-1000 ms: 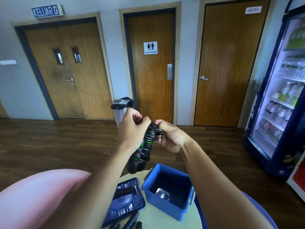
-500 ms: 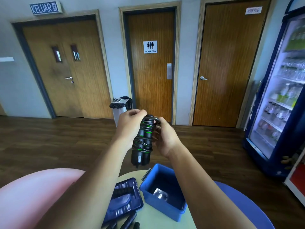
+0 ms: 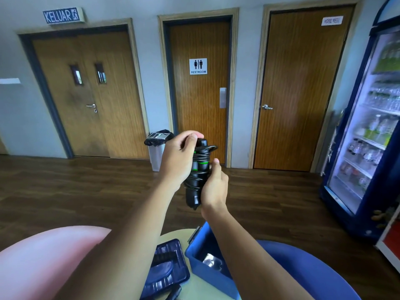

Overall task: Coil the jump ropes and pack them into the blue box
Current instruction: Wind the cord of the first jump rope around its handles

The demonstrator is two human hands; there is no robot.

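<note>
Below your arms you have a round, pale cream table (image 3: 195, 287). On it stands an open blue plastic box (image 3: 207, 278). Just to its left lies a dark blue ribbed plastic lid (image 3: 168, 267), with a black rod-like piece (image 3: 173, 295) beside it, cut off by the frame's edge.

Blocked view
The right forearm (image 3: 249, 245) is blocking the blue box's (image 3: 204, 278) inside; a shiny item (image 3: 211, 259) there, perhaps foil, is showing blurred.

Both hands (image 3: 179, 156) grip coiled jump rope (image 3: 198, 174) above blue box (image 3: 203, 254).
</note>
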